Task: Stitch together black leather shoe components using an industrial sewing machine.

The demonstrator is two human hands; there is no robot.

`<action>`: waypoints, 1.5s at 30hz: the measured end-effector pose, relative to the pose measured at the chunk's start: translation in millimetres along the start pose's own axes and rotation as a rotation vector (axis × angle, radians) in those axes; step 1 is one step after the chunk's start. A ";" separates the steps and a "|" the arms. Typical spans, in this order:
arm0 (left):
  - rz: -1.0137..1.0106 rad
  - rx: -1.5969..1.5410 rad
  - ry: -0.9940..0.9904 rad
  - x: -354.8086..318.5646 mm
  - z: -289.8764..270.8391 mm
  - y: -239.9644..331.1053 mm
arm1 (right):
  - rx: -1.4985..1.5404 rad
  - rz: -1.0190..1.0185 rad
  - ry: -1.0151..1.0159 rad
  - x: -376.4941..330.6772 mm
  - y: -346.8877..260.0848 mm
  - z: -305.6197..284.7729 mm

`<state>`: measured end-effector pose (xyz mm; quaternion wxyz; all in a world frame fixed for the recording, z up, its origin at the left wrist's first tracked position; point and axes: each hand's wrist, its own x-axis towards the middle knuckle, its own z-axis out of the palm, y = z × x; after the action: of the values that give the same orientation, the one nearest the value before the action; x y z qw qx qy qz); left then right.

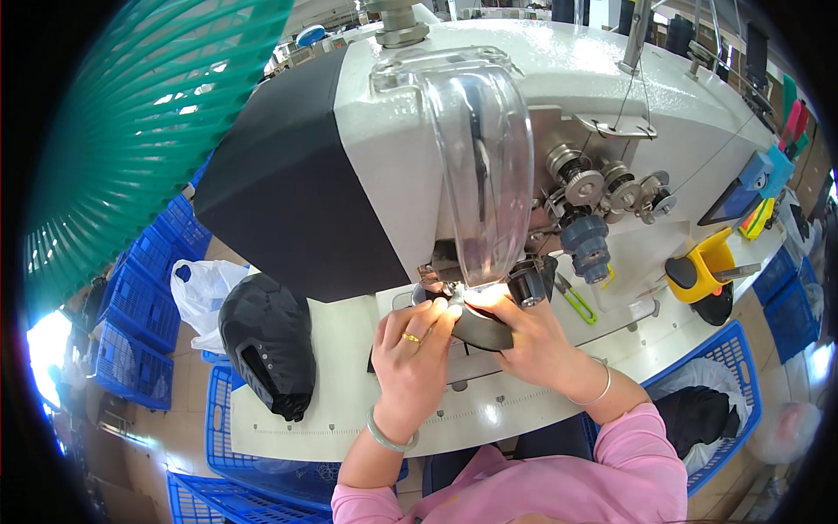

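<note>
Under the lit needle area of a large white sewing machine (384, 131), both hands press on a dark grey curved fabric piece (484, 334) that looks like a cap brim. My left hand (412, 354) is closed at its left side, fingertips pinched together close to the needle. Gripping the right side, my right hand (534, 342) has its thumb and forefinger reaching in toward the light. Fingers and machine parts hide the stitching spot. A black cap (266, 349) lies on the table to the left of my left hand.
Green-handled snips (576, 301) lie right of the machine head, before a yellow holder (703, 266). A green fan guard (148, 122) looms at upper left. Blue crates stand around the table; the right one (742, 349) holds dark items. A white plastic bag (205, 297) sits beside the cap.
</note>
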<state>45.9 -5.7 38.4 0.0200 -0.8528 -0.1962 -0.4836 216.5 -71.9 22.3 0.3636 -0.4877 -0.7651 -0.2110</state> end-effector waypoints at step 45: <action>0.143 0.022 -0.084 5.4 -6.5 -10.0 | 0.129 0.140 0.018 -8.3 -6.2 7.1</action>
<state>39.6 3.8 44.8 0.0557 -0.8838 -0.1408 -0.4427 210.6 -74.7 11.5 0.4149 -0.5134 -0.7381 -0.1396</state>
